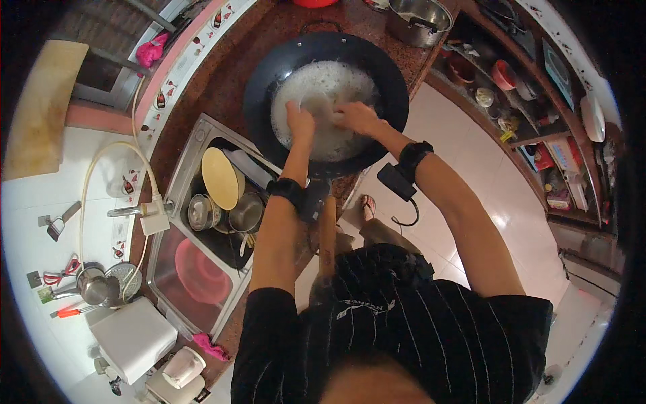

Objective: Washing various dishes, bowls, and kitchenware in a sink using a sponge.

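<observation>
A large dark wok (257,101) with a wooden handle (327,227) rests on the counter, holding cloudy, foamy water (333,146). Both my hands are over this water, inside the rim. With thumb raised, my left hand (301,123) grips the near-left edge of a greyish, blurred dish-like object (319,107) partly sunk in foam. My right hand (357,117) is curled at the object's right side. Whether those fingers hold something is hidden by blur and foam.
Left of the wok is a steel sink (187,146) with a yellow bowl (222,177), a small pot (246,211) and a pink basin (202,270). A steel pot (419,22) stands at the counter's far right. Shelves (535,136) line the right side, across the tiled floor (454,131).
</observation>
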Demonstrator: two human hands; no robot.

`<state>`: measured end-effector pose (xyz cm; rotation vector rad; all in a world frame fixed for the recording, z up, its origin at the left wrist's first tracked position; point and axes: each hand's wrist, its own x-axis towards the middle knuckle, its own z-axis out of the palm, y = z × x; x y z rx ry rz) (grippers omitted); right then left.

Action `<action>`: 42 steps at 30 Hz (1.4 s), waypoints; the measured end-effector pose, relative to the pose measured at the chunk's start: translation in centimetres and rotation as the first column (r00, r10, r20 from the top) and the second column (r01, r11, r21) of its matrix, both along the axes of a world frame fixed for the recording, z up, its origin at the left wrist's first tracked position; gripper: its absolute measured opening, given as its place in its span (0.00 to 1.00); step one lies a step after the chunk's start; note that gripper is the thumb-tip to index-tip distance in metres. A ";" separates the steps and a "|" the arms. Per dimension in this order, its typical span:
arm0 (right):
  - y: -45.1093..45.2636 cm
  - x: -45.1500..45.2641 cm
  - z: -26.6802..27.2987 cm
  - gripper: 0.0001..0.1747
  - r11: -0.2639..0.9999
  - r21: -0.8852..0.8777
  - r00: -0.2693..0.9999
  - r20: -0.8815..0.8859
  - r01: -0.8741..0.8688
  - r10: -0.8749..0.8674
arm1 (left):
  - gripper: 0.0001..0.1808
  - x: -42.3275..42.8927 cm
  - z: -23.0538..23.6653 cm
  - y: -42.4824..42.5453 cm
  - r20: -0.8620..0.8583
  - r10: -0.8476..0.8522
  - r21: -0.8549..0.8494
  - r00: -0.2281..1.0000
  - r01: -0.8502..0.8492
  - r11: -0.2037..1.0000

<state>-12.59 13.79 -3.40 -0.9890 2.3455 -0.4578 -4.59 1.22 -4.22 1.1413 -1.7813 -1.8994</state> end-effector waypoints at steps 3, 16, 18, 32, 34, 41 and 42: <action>-2.8 2.9 5.5 0.24 0.936 0.351 0.946 -0.302 -0.007 0.120 | 0.22 1.8 -3.8 -4.9 0.014 0.033 -0.385 0.999 -0.025 0.923; 2.5 -0.2 6.8 0.11 0.986 -0.135 0.823 -0.567 -0.102 0.008 | 0.27 0.4 -2.9 -1.5 0.101 -0.036 -0.275 0.994 0.063 0.959; 2.7 -0.6 7.1 0.06 0.795 -0.598 0.929 -0.232 0.097 -0.287 | 0.27 0.6 -3.3 -1.4 0.033 -0.056 -0.385 0.998 0.065 0.921; 0.0 1.1 4.8 0.12 0.577 -0.419 0.601 0.782 0.701 -0.163 | 0.33 0.0 0.7 -0.1 0.040 -0.124 0.075 0.991 0.121 0.990; -1.4 1.3 3.5 0.12 0.538 -0.337 0.492 0.854 0.773 -0.170 | 0.34 -0.1 0.4 -0.5 0.041 -0.131 0.179 0.991 0.122 0.976; -3.9 2.6 2.3 0.15 0.761 -0.206 0.488 0.857 0.616 -0.164 | 0.34 0.4 -2.5 -0.7 -0.110 -0.209 -0.039 0.972 0.206 0.978; -4.0 2.6 2.3 0.15 0.793 -0.183 0.512 0.840 0.581 -0.181 | 0.32 0.3 -2.3 -0.6 -0.086 -0.215 -0.079 0.973 0.208 0.975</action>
